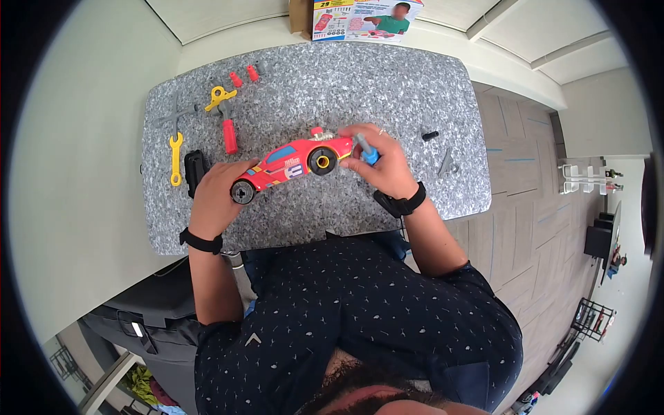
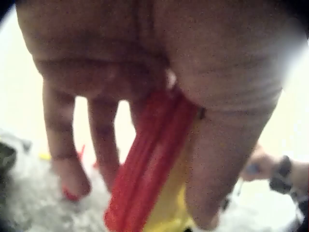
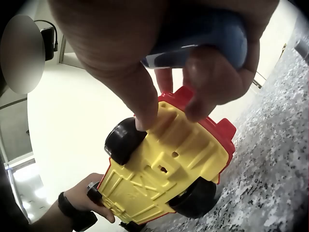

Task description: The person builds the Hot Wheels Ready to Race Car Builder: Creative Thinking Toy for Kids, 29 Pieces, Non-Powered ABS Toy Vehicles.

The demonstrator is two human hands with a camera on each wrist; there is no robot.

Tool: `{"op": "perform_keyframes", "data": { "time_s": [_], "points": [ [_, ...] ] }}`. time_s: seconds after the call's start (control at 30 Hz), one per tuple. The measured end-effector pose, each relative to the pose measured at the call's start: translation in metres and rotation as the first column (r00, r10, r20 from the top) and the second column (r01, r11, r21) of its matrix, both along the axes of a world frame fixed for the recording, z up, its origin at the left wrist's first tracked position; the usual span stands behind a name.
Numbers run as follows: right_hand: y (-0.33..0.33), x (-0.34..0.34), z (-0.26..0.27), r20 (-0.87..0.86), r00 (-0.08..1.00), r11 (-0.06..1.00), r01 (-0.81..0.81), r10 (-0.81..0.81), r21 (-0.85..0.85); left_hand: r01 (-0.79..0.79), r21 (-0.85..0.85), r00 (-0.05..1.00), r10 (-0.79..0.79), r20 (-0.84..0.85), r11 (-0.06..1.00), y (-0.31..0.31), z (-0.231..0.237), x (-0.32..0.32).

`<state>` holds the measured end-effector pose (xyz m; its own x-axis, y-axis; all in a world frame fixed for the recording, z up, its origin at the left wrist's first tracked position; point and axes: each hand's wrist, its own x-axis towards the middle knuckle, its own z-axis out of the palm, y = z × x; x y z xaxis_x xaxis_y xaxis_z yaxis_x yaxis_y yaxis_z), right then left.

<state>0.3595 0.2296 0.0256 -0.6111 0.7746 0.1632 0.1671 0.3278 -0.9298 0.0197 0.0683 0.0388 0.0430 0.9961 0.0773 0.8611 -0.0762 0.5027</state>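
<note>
Gray specks cover the table (image 1: 387, 90), and a box (image 1: 366, 17) stands behind it, far past the car (image 1: 294, 168). The car is red on top and yellow below, and the two hands hold it over the near half of the table, one side facing up. I can't tell if it touches the table. At its front end, the left hand (image 1: 214, 190) grips it between thumb and fingers. At its back end, the right hand (image 1: 384, 169) pinches it near a back wheel (image 1: 322, 161), with a blue tool (image 1: 372, 156) tucked in the same hand's bent fingers. Past the car to the left lies a hammer (image 1: 229, 135), with two red bits (image 1: 236, 79) beyond it. Farther left of the car is a yellow wrench (image 1: 176, 159). Well to the right of the car are a black peg (image 1: 430, 135) and some gray bits (image 1: 446, 162).
</note>
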Motion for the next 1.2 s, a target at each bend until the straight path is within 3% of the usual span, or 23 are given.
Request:
{"op": "perform_keyframes", "data": {
  "time_s": [0.07, 0.17, 0.27, 0.4, 0.5, 0.6, 0.7, 0.8, 0.9, 1.0, 1.1, 1.2],
  "points": [
    [-0.003, -0.001, -0.007, -0.010, 1.000, 0.992, 0.002, -0.001, 0.127, 0.015, 0.013, 0.985, -0.012, -0.171, 1.000, -0.002, 0.012, 0.004],
    [-0.010, 0.000, -0.011, -0.013, 1.000, 0.981, 0.008, -0.006, 0.195, -0.067, 0.075, 0.972, 0.082, -0.220, 0.995, -0.004, 0.058, 0.046],
    [-0.013, -0.002, -0.016, -0.023, 1.000, 0.975, 0.024, -0.019, 0.220, 0.016, 0.145, 0.984, 0.010, -0.177, 0.989, 0.011, 0.071, 0.087],
    [-0.019, -0.003, -0.013, -0.071, 0.996, 0.977, 0.059, -0.045, 0.204, 0.058, 0.218, 0.991, -0.031, -0.127, 0.974, 0.036, 0.029, 0.108],
    [-0.023, 0.011, -0.001, -0.062, 0.989, 0.989, 0.138, -0.135, 0.046, 0.033, 0.245, 0.997, -0.015, -0.076, 0.969, 0.046, 0.006, 0.108],
    [-0.008, 0.049, -0.005, 0.018, 0.920, 0.915, 0.387, -0.392, 0.115, 0.003, 0.300, 0.996, 0.024, -0.087, 0.954, 0.045, -0.002, 0.110],
    [0.019, 0.088, -0.020, 0.139, 0.925, 0.896, 0.292, -0.353, 0.334, -0.034, 0.303, 0.996, 0.057, -0.068, 0.952, 0.041, -0.001, 0.114],
    [0.015, 0.095, -0.010, 0.267, 0.861, 0.854, 0.298, -0.433, 0.427, -0.045, 0.308, 0.995, 0.070, -0.070, 0.950, 0.040, -0.001, 0.116],
    [0.016, 0.102, -0.011, 0.334, 0.653, 0.708, 0.466, -0.680, 0.530, -0.047, 0.313, 0.995, 0.071, -0.064, 0.949, 0.039, -0.003, 0.117],
    [0.019, 0.109, -0.029, 0.415, 0.580, 0.704, 0.470, -0.701, 0.532, -0.050, 0.318, 0.995, 0.074, -0.064, 0.947, 0.037, -0.004, 0.118],
    [0.029, 0.119, -0.060, 0.491, 0.588, 0.754, 0.372, -0.643, 0.541, -0.055, 0.315, 0.995, 0.078, -0.058, 0.948, 0.037, -0.002, 0.119],
    [0.036, 0.121, -0.062, 0.464, 0.595, 0.741, 0.393, -0.656, 0.544, -0.073, 0.314, 0.995, 0.090, -0.039, 0.947, 0.038, -0.001, 0.118]
  ]
}}
